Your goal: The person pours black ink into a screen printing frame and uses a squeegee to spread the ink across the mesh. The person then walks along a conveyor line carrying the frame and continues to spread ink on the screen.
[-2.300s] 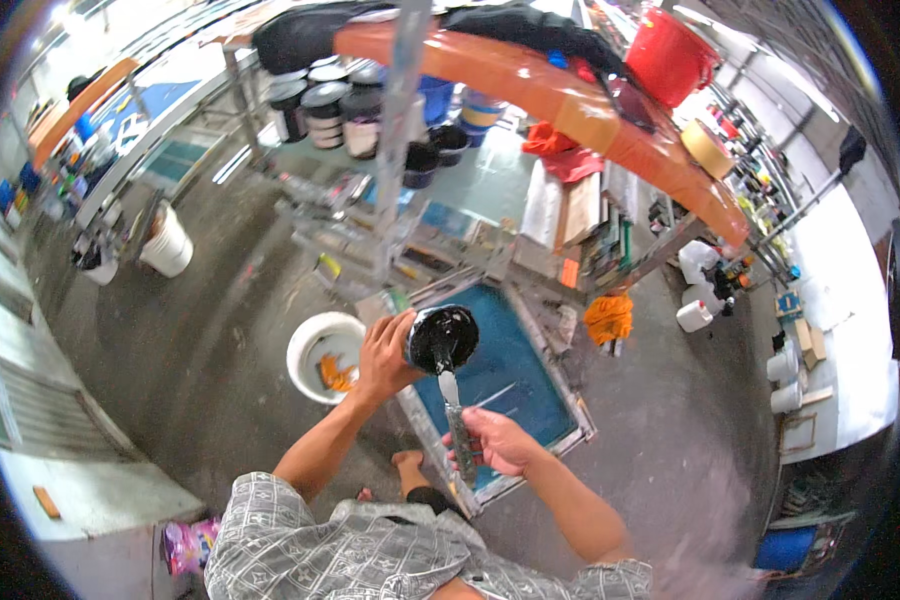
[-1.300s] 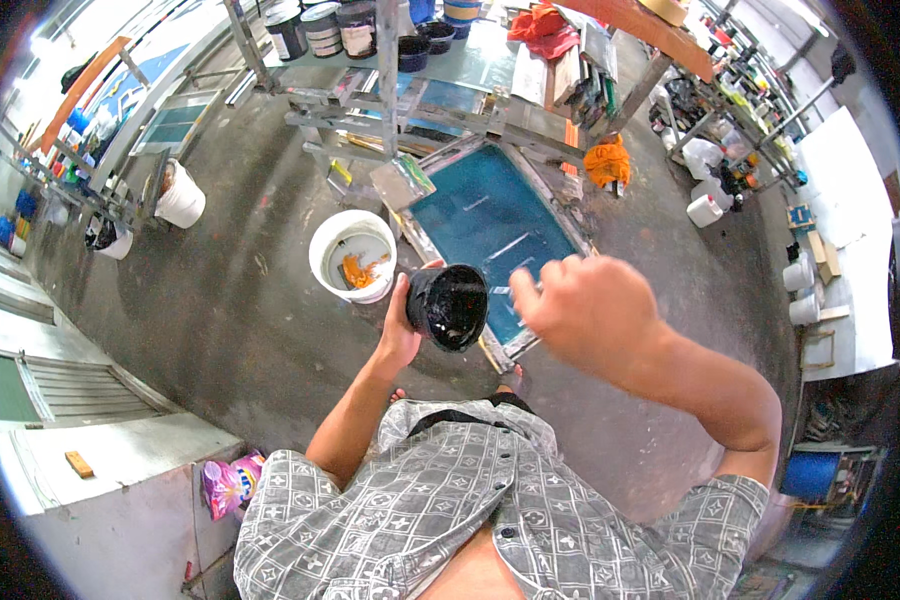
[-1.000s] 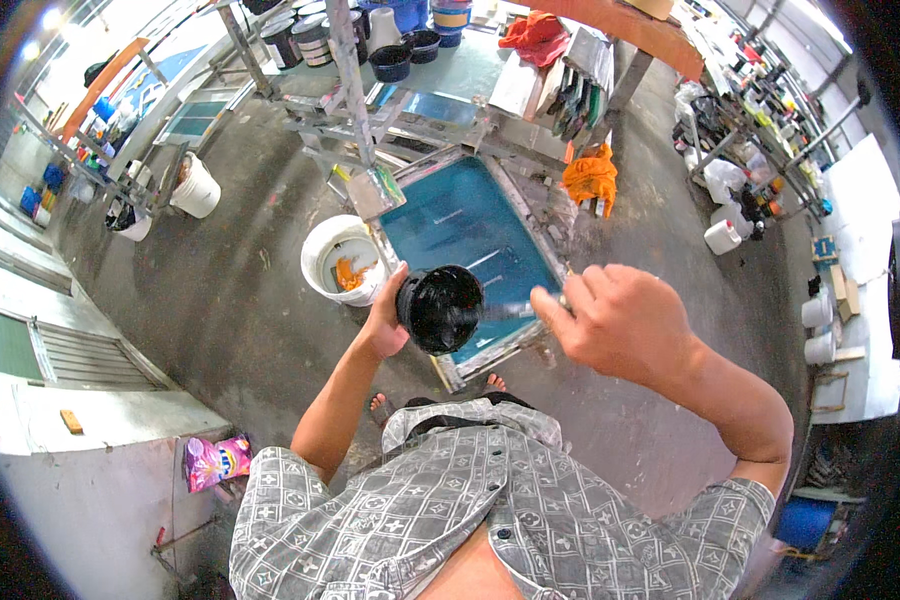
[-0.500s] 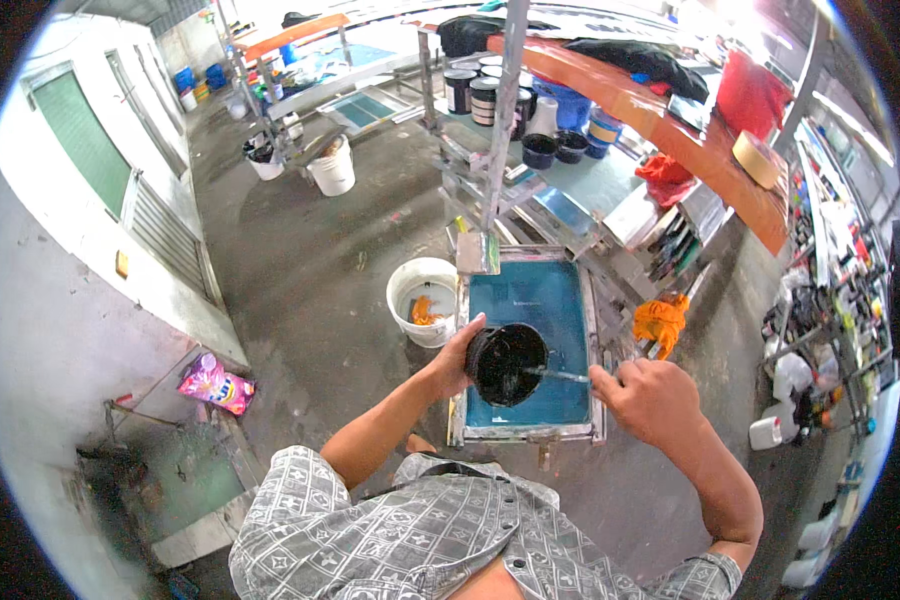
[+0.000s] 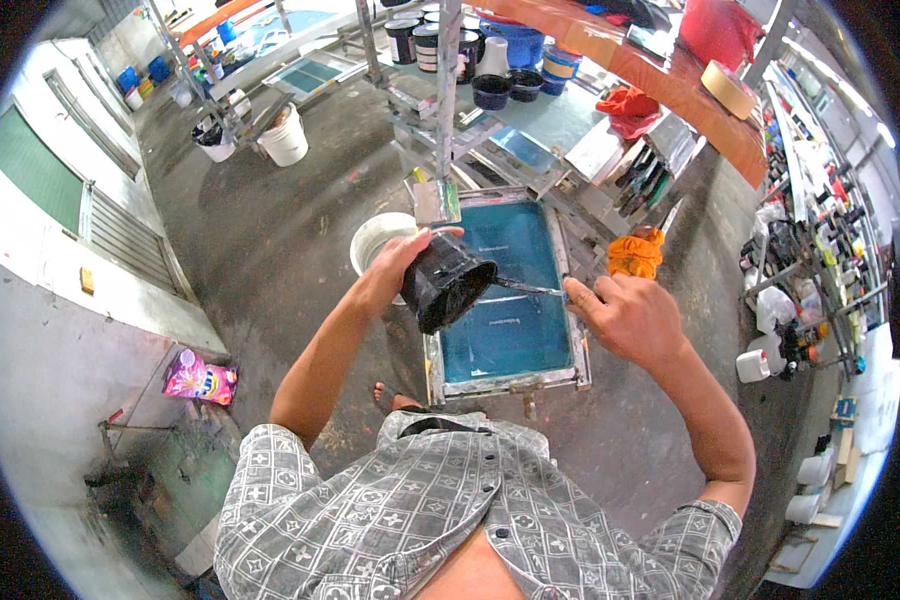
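My left hand (image 5: 395, 262) grips a black tub (image 5: 440, 285) smeared with black paste and tipped toward the right, its mouth facing the spatula. My right hand (image 5: 625, 318), fingers curled, holds a thin metal spatula (image 5: 535, 289), whose blade reaches to the tub's rim. Beyond and below both stands a framed screen (image 5: 500, 350) with a blue-green mesh. A white bucket (image 5: 365, 240) is partly hidden behind my left hand and the tub. An orange cloth (image 5: 635, 255) hangs just past my right hand.
A metal bench carries paint cans (image 5: 425, 45), red cloths (image 5: 630, 110) and an orange board (image 5: 620, 55). Another white bucket (image 5: 285, 140) stands on the floor. A wall with a green door (image 5: 40, 165) and a pink bag (image 5: 200, 378) is left; a cluttered rack and white jug (image 5: 753, 365) are right.
Compared with half a second ago, my left hand is higher and farther left, and the tub has tipped onto its side toward the right. My right hand with the spatula has risen.
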A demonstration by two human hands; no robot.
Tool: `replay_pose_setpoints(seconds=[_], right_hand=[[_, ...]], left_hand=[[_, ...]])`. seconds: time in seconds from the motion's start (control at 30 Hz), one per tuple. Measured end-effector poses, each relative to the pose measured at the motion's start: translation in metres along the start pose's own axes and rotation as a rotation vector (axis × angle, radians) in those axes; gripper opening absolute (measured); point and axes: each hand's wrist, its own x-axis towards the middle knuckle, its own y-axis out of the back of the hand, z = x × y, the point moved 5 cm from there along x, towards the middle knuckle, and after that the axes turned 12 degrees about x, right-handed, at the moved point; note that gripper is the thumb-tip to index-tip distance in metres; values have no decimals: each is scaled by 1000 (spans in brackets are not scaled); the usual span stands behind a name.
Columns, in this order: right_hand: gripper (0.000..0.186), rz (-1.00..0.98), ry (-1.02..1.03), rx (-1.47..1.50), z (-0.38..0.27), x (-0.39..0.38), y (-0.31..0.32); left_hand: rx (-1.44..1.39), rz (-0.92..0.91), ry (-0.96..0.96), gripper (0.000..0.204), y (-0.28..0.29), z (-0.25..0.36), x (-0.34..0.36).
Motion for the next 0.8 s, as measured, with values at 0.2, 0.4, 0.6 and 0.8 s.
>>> replay_pose_setpoints(seconds=[0.2,0.4,0.6,0.8], right_hand=[[26,177,-419,918,15,-28,-51],[27,-33,-775,1753,-14,-39,-98],[27,158,-809,1781,-16,-59,-113],[35,106,-923,1565,11,-109,-146]], left_hand=[[-255,21,-107,59,-1,36,32],[-527,-57,-212,65,-24,36,50],[-603,74,-290,77,-30,13,74],[-297,129,-211,58,-41,-51,93]])
